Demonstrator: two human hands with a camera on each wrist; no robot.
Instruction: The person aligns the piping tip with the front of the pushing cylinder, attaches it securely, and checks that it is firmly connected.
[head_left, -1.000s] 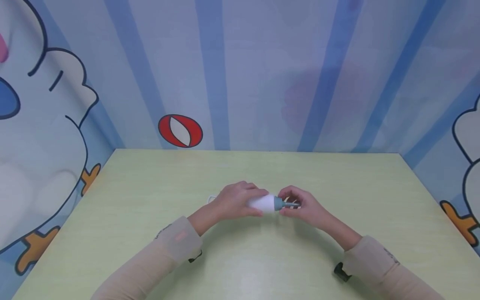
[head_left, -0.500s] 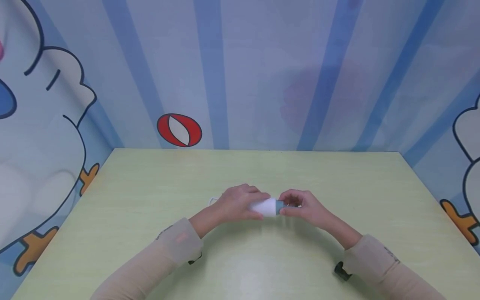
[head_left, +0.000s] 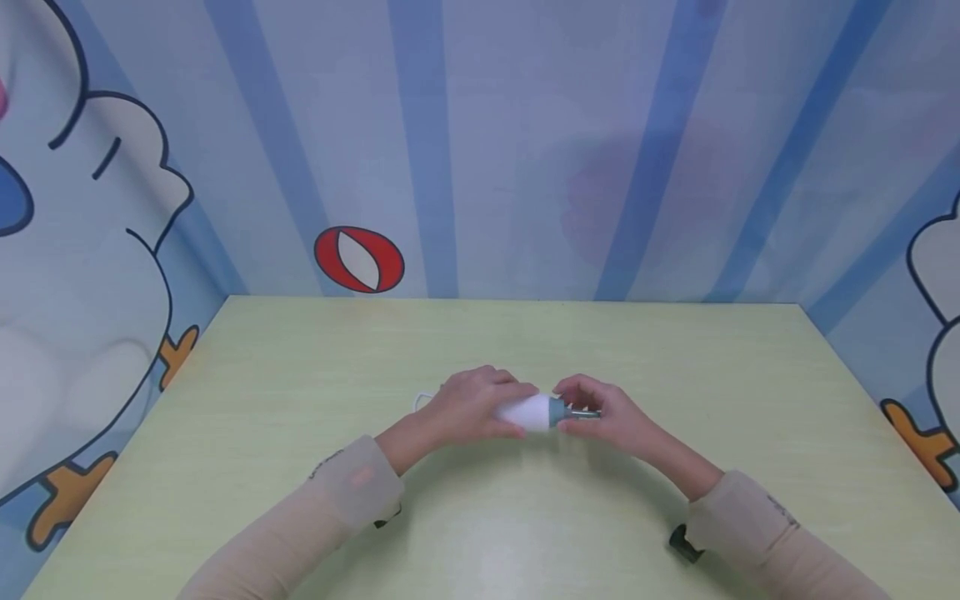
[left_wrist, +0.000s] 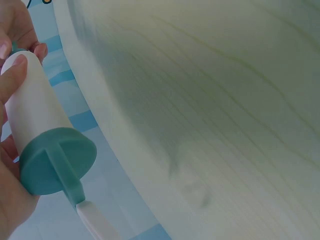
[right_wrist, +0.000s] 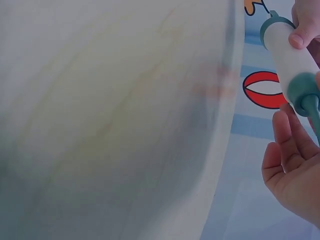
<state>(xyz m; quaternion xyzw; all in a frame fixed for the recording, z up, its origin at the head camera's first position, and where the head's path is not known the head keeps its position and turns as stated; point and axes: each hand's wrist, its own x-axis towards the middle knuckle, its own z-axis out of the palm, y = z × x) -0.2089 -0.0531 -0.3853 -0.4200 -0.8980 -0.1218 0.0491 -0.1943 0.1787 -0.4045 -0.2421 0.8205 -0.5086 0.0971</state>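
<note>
A white tube with teal ends is held level above the table; its exact kind is unclear. My left hand grips its white body, thumb and fingers on opposite sides. The end near the left wrist has a teal cap with a raised bar, where a white strap or cord is attached. My right hand has thumb and fingertips at the teal collar on the other end. From that collar a thin stem runs between the right fingers; its tip is hidden.
Beneath both hands lies a pale yellow-green table. Its far edge meets a blue striped backdrop printed with cartoon figures and a red ball. Small dark devices, one at the right wrist, hang under both sleeves.
The right fingers have shifted around the teal collar, hiding the stem half a second ago and showing more of it now. The left hand keeps its hold, with the tube nearly still.
</note>
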